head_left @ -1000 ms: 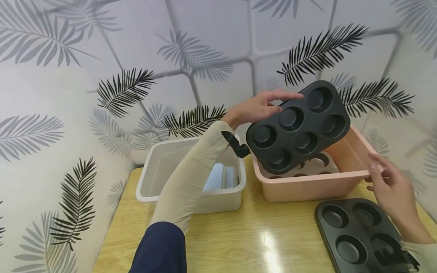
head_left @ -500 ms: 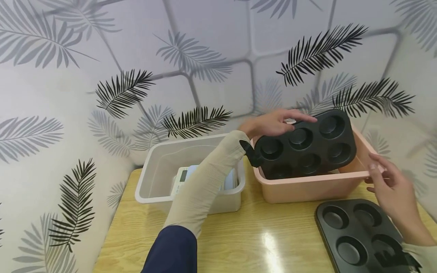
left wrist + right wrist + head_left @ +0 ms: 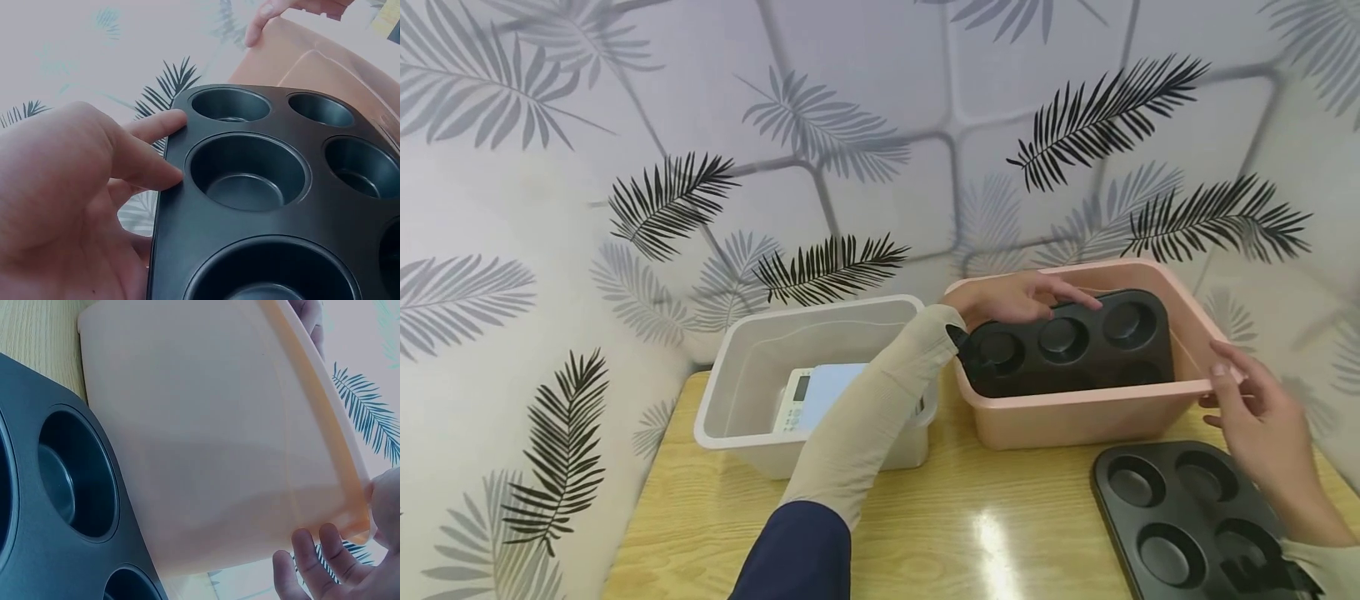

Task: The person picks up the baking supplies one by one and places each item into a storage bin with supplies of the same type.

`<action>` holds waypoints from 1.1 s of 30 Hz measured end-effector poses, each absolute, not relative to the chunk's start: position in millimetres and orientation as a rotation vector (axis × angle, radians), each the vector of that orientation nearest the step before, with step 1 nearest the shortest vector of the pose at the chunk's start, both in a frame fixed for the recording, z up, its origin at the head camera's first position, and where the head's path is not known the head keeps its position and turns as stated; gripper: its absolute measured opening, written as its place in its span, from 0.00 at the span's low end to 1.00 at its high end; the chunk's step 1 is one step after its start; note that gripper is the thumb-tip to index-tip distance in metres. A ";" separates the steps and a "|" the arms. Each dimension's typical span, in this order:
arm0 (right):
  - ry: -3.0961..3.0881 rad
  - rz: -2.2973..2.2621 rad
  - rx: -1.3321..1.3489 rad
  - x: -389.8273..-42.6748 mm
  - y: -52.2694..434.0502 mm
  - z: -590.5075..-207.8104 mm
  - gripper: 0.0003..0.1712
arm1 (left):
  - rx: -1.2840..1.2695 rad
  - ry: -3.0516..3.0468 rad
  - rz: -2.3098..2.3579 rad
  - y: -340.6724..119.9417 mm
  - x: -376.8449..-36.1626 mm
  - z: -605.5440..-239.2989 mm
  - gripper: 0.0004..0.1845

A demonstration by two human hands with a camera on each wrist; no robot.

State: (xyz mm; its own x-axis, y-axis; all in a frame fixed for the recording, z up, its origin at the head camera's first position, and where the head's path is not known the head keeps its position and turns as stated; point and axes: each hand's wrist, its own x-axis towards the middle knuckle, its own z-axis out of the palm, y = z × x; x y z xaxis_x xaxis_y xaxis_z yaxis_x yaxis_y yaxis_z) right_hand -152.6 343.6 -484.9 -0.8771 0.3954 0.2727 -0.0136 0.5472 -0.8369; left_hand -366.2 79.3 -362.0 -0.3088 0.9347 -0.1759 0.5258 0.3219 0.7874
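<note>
Both hands (image 3: 1011,298) (image 3: 1262,421), prob. 2 pans (image 3: 1095,343) (image 3: 1171,505)

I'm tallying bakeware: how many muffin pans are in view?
2: a muffin pan held by the left hand inside the pink bin, and a second pan on the table in front of the bin. More may be hidden in the bin.

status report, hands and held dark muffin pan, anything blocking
Left hand holds dark rectangular metal muffin pan, tilted in pink rectangular plastic bin. Right hand grips rim. Front wall hides pan's lower edge.
</note>
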 end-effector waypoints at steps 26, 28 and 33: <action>-2.333 1.321 -0.342 -151.4 338.0 -483.2 0.30 | 1.259 2.178 0.620 68.3 -357.7 -366.7 0.38; -2.328 1.329 -0.334 -151.5 338.3 -483.4 0.30 | 1.247 2.166 0.649 65.0 -356.8 -366.6 0.38; -2.333 1.323 -0.354 -151.5 336.1 -483.0 0.30 | 1.238 2.171 0.737 57.0 -352.1 -368.3 0.36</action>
